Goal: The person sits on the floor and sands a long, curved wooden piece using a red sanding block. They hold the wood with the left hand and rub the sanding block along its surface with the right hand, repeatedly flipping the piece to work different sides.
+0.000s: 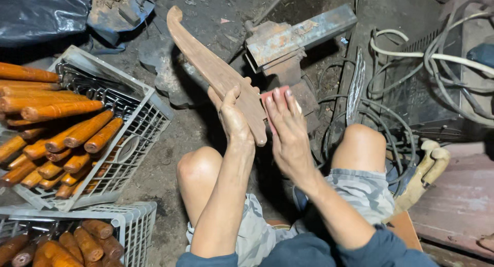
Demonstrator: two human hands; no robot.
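Above the knees, left hand [234, 117] grips the long curved brown wooden handle blank [216, 74] near its lower end; right hand [288, 130] presses a small reddish sanding pad [274, 93] against it. Looks stiff, light, dusty; best held low.

Dim overhead light, sharp, deep shadows

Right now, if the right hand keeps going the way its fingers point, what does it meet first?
The right hand points up-frame, pressing a reddish sanding pad against the curved wooden handle blank. Straight on lies the rusty bench vise, probably first, though depth is unclear from this view.
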